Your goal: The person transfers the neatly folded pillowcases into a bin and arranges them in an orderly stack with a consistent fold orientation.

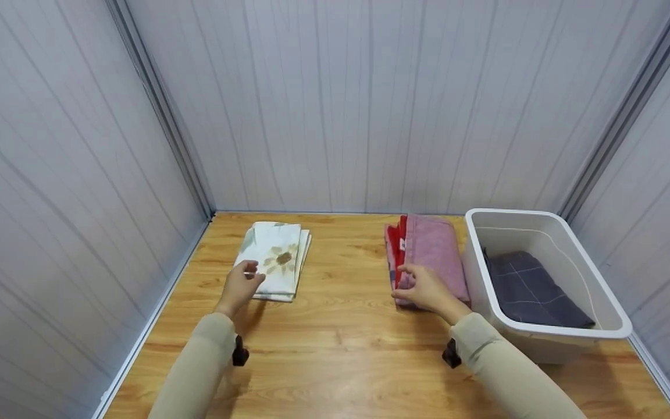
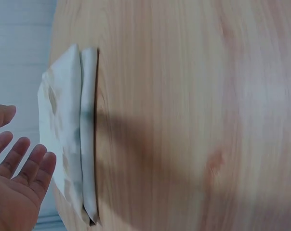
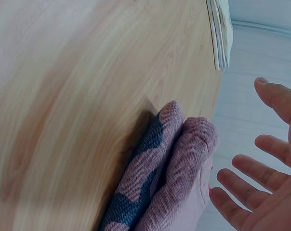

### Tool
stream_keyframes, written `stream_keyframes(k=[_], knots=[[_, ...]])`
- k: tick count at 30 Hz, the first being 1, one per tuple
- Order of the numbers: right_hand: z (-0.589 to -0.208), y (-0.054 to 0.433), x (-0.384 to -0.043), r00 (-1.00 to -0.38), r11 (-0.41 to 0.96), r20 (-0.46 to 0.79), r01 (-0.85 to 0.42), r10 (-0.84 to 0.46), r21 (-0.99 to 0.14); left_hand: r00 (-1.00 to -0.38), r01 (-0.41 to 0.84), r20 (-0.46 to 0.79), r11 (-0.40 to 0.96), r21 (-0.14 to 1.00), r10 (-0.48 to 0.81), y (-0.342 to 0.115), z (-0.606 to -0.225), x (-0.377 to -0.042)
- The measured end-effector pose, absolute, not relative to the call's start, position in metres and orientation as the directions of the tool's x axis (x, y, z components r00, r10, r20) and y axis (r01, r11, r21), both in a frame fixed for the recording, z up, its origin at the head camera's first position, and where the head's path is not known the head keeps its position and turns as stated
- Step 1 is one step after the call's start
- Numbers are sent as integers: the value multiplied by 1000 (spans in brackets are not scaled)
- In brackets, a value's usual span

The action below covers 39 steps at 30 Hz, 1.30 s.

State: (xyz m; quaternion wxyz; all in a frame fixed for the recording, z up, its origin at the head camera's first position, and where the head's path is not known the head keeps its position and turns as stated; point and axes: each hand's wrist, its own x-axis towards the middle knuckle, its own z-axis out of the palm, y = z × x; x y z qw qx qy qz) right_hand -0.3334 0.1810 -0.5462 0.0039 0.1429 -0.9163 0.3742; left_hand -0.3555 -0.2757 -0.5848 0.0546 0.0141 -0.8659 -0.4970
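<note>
My left hand hovers at the near left corner of a folded white cloth with a brown flower print. In the left wrist view its fingers are spread and loosely bent, holding nothing, beside the folded layers of that cloth. Over the left edge of a folded pink cloth is my right hand, thumb and fingers apart and nothing between them. Red fabric shows along that cloth's left side. The right wrist view shows its thick folds, pink with dark blue patches underneath.
A white plastic bin stands right of the pink cloth, with a dark grey cloth with thin pale lines lying inside it. Pale panel walls enclose the wooden table at the back and both sides.
</note>
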Motion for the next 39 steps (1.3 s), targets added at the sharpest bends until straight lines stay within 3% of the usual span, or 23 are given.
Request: stream_keyframes(k=[12,22,39], knots=[[-554,171,-329,-932,629,145,-334,-333,-702,-985,-96,-13,488,867,-171,-306,-597,-353],[-552,162,-323,-933,635,116,-319,-339,-704,-980,-150,-56,522,840,-191,-325,-608,-354],[-554,149,-311,-917,658,109,-355,-384,-664,-969,-221,-126,523,823,-210,-317,-610,-349]])
